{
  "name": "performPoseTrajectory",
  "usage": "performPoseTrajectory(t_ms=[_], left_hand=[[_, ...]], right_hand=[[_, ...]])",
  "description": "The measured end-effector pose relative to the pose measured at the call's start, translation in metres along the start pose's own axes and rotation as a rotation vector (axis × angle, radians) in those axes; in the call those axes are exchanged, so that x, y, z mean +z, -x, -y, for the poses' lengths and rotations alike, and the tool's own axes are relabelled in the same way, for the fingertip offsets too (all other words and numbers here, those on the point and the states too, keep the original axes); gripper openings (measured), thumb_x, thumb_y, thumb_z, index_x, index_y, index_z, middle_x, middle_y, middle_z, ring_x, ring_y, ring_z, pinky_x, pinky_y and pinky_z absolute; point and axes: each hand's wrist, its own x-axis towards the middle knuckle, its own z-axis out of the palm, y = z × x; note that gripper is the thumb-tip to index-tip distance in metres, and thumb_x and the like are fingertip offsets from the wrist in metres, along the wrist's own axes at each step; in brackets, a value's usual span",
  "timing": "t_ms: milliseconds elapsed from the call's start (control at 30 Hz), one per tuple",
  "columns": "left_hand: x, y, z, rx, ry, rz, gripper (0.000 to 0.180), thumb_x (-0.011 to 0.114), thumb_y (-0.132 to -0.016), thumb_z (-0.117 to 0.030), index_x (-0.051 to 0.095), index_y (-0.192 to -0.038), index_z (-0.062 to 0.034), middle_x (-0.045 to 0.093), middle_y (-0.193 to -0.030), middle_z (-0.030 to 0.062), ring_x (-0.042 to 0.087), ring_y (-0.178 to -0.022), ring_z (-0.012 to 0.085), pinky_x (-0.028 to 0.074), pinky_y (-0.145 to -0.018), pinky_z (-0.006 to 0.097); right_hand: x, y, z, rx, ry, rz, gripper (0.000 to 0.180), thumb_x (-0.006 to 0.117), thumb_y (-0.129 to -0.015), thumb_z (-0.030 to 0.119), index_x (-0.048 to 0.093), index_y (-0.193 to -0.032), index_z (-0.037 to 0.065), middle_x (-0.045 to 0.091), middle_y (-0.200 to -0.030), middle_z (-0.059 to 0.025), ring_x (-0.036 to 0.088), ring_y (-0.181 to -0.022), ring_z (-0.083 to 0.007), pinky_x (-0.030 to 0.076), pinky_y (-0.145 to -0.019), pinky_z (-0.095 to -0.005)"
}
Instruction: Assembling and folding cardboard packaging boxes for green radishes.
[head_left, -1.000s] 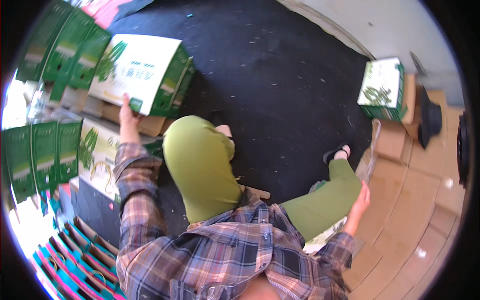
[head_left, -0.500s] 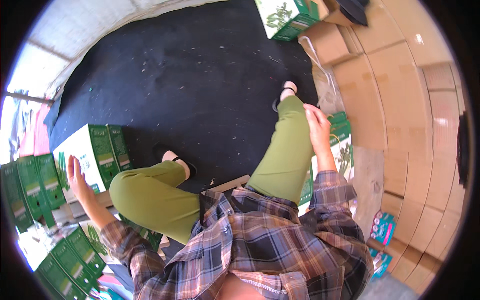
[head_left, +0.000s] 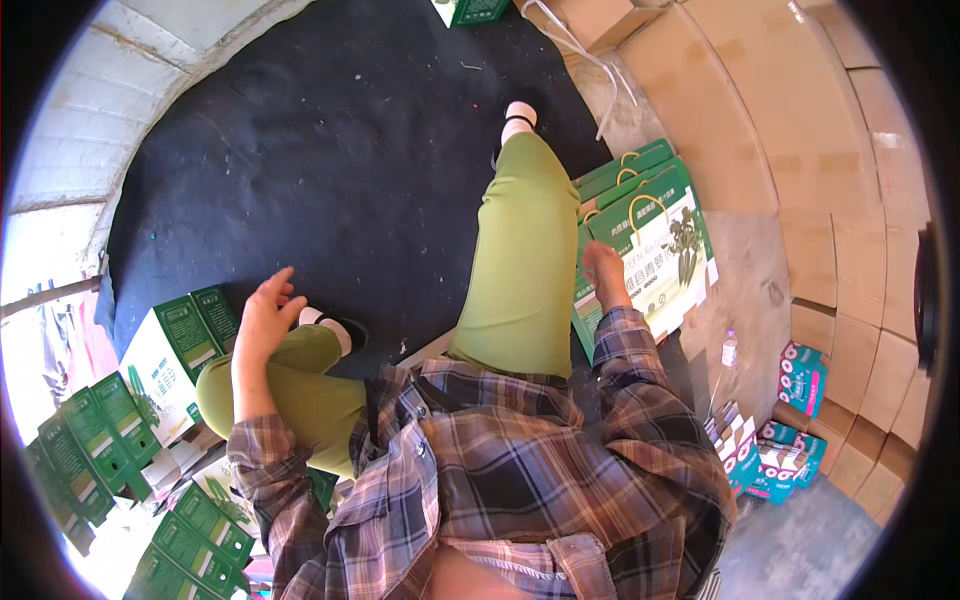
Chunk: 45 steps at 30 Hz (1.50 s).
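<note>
Green and white, saw a carton point(head_left: 680, 268) set just to the right of the right leg point(head_left: 525, 270), with a yellow handle point(head_left: 648, 204) looped at its far edge and more cartons point(head_left: 640, 162) ranked behind. Half a second earlier, had the right hand point(head_left: 606, 278) down on that leg; by now, had brought it off and across to the carton. Had also drawn the left hand point(head_left: 266, 318) away from the white-and-green box point(head_left: 165, 372) at the left, apparently held a second earlier, and had swung the view rightward. Judged from this that work had likely shifted from box to carton. Found the carton at the right hand's very fingers: overlapped its left edge in view, with most of the printed face to the right of the hand and the handle beyond, not taken. Saw the right fingers partly curled; could not tell a pinch on the edge from a mere hover beside it. Held nothing in the left hand, fingers loosely bent and parted, poised over the left leg point(head_left: 300, 375), near the box yet apart from it, and well apart from the carton.
</note>
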Motion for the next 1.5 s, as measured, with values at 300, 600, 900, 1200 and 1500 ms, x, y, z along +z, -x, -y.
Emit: performPoseTrajectory(t_ms=[300, 600, 900, 1200, 1500], left_hand=[[0.016, -0.018, 0.022, -0.092, -0.178, 0.061, 0.054, 0.072, -0.078, -0.016, 0.055, -0.129, -0.0065, 0.065, -0.101, 0.0148, 0.063, -0.081, 0.0242, 0.052, -0.075, 0.035], [0.022, -0.018, 0.04, -0.098, -0.182, 0.023, 0.053, 0.072, -0.078, -0.016, 0.056, -0.128, -0.0068, 0.066, -0.1, 0.0142, 0.063, -0.08, 0.0237, 0.052, -0.075, 0.036], [0.019, -0.018, 0.023, -0.054, -0.148, 0.003, 0.053, 0.071, -0.076, -0.018, 0.057, -0.126, -0.0074, 0.065, -0.101, 0.0161, 0.064, -0.087, 0.0286, 0.051, -0.08, 0.038], [0.002, -0.018, 0.003, -0.026, -0.13, -0.017, 0.053, 0.07, -0.078, -0.019, 0.055, -0.128, -0.0076, 0.066, -0.104, 0.0165, 0.064, -0.096, 0.0318, 0.051, -0.084, 0.04], [-0.034, -0.012, 0.017, -0.071, 0.349, -0.48, 0.04, 0.067, -0.084, -0.013, 0.06, -0.123, -0.0057, 0.067, -0.096, 0.0066, 0.061, -0.08, 0.0115, 0.05, -0.073, 0.027]], right_hand=[[-0.038, 0.011, -0.194, 0.65, -0.799, -0.169, 0.034, 0.057, -0.087, 0.029, 0.047, -0.112, 0.007, 0.051, -0.113, -0.0125, 0.058, -0.095, -0.0297, 0.049, -0.081, -0.0511], [-0.032, 0.011, -0.178, 0.673, -1.352, -0.517, 0.03, 0.065, -0.085, 0.038, 0.063, -0.085, 0.009, 0.053, -0.065, -0.0006, 0.053, -0.06, -0.0184, 0.049, -0.068, -0.0355], [-0.086, 0.031, -0.07, 0.039, -1.441, -0.242, 0.03, 0.065, -0.087, 0.033, 0.059, -0.084, 0.005, 0.061, -0.075, -0.0076, 0.059, -0.07, -0.0209, 0.051, -0.07, -0.0387], [-0.045, 0.143, 0.127, -0.309, -1.21, 0.137, 0.029, 0.059, -0.091, 0.024, 0.055, -0.101, -0.002, 0.052, -0.067, -0.0004, 0.055, -0.064, -0.0134, 0.048, -0.067, -0.0341], [0.099, 0.233, 0.195, -0.583, -0.433, 0.435, 0.027, 0.058, -0.092, 0.02, 0.057, -0.112, 0.001, 0.065, -0.102, -0.0115, 0.066, -0.078, -0.0227, 0.053, -0.061, -0.0341]])
